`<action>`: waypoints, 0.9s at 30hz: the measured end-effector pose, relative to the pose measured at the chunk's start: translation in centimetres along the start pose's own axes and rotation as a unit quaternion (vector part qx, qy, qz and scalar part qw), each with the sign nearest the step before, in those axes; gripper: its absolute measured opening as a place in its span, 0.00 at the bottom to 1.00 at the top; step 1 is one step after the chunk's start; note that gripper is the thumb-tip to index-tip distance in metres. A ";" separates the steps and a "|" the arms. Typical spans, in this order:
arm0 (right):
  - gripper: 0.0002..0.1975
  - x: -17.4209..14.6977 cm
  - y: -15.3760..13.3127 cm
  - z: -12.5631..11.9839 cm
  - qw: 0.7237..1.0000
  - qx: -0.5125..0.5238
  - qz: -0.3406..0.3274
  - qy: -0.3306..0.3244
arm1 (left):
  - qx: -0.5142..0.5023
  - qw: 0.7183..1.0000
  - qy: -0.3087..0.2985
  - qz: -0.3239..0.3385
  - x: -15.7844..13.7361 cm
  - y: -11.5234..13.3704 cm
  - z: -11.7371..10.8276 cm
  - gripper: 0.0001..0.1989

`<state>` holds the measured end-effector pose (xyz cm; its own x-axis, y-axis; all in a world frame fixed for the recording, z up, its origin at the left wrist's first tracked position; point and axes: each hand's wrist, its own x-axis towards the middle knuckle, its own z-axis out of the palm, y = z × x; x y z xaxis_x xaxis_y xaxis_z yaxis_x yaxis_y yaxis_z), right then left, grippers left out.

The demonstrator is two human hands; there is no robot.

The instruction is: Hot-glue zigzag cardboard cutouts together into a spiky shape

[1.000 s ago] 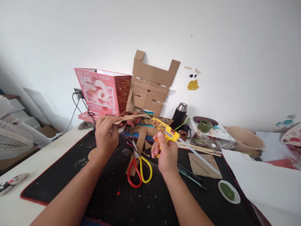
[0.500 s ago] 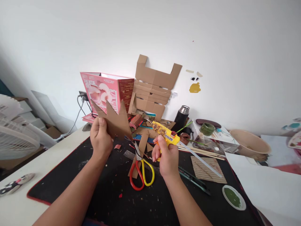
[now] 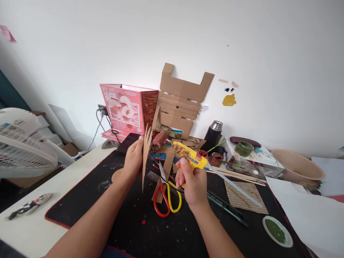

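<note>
My left hand (image 3: pixel 133 157) grips a zigzag-cut cardboard piece (image 3: pixel 146 157), turned almost edge-on to me with its points up. In my right hand (image 3: pixel 192 181) is a yellow hot glue gun (image 3: pixel 189 154), its nozzle pointing left toward the cardboard but apart from it. A long clear glue stick (image 3: pixel 233 186) trails from the back of the gun. Between my hands, scissors (image 3: pixel 167 197) with one red and one yellow handle lie on the black mat (image 3: pixel 129 229). Cardboard strips (image 3: pixel 168 163) lie beneath their blades.
A pink box (image 3: pixel 126 107) and an unfolded cardboard carton (image 3: pixel 180 96) stand by the wall. Rightward are a black thermos (image 3: pixel 212 136), a green jar (image 3: pixel 244 148), a utility knife (image 3: pixel 227 208), corrugated cardboard (image 3: pixel 245 195) and a lid of green paint (image 3: pixel 276 230). A fan (image 3: pixel 24 147) stands left.
My left hand has rotated the cardboard piece from facing me to nearly edge-on. The glue gun stays in my right hand, about where it was. The view has shifted slightly left.
</note>
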<state>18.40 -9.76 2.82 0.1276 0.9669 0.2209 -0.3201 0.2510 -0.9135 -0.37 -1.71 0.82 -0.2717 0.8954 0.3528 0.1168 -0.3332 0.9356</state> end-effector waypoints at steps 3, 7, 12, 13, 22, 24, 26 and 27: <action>0.29 -0.2 0.2 0.0 1.000 -0.008 -0.008 -0.010 | -0.018 0.999 -0.002 -0.038 -0.3 0.3 0.1 0.29; 0.28 -0.4 0.4 0.0 1.000 -0.012 -0.013 -0.020 | -0.020 0.998 -0.009 -0.057 -0.5 0.8 0.2 0.28; 0.27 -0.4 0.3 0.0 1.000 -0.005 -0.018 -0.016 | -0.019 0.998 -0.026 -0.056 -0.8 1.4 0.5 0.31; 0.27 -0.4 0.2 0.1 1.000 -0.005 -0.019 -0.016 | -0.023 0.998 -0.031 -0.056 -0.9 1.5 0.6 0.31; 0.27 -0.7 0.0 0.1 0.999 -0.004 -0.026 -0.021 | -0.016 0.996 -0.041 -0.079 -1.1 2.2 0.9 0.33; 0.28 -0.7 -0.1 0.1 0.999 -0.004 -0.026 -0.022 | -0.011 0.996 -0.041 -0.081 -1.1 2.3 0.9 0.34; 0.28 -0.6 -0.1 0.2 0.999 -0.003 -0.025 -0.022 | -0.014 0.995 -0.044 -0.083 -1.1 2.2 0.9 0.36; 0.28 -0.6 -0.1 0.2 0.999 -0.001 -0.025 -0.021 | -0.019 0.995 -0.046 -0.085 -1.2 2.2 0.9 0.36</action>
<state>18.20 -10.36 2.88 0.1037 0.9545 0.2797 -0.3119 0.2982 -0.9021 1.05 -3.22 2.47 -0.1946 0.9628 0.1875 0.0393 -0.1833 0.9823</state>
